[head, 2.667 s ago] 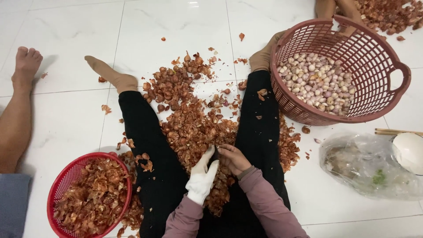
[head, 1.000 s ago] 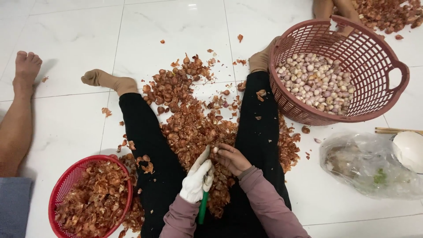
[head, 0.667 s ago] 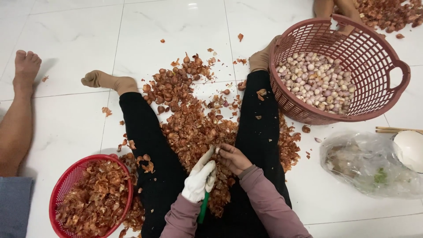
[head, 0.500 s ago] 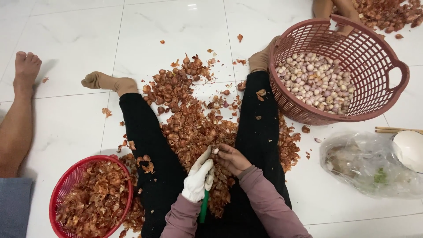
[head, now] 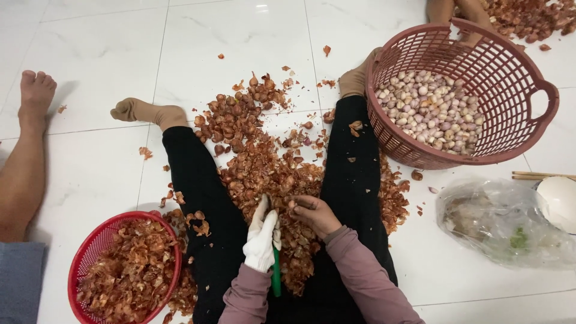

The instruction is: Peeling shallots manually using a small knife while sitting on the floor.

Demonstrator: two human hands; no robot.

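Peeling step: gloved left hand [head: 261,240] is gripping a green-handled knife [head: 276,277]; bare right hand [head: 313,214] is pinching a shallot [head: 295,209] over the skins [head: 264,174] — next, likely into the basket [head: 543,114].

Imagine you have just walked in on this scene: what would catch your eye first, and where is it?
First comes the heap of reddish-brown shallot skins spread on the white tiled floor between the seated person's black-clad legs. At its near edge the white-gloved left hand, gripping a green-handled knife, meets the bare right hand. Upper right stands a big pink basket of peeled bulbs; lower left, a red basket full of skins.
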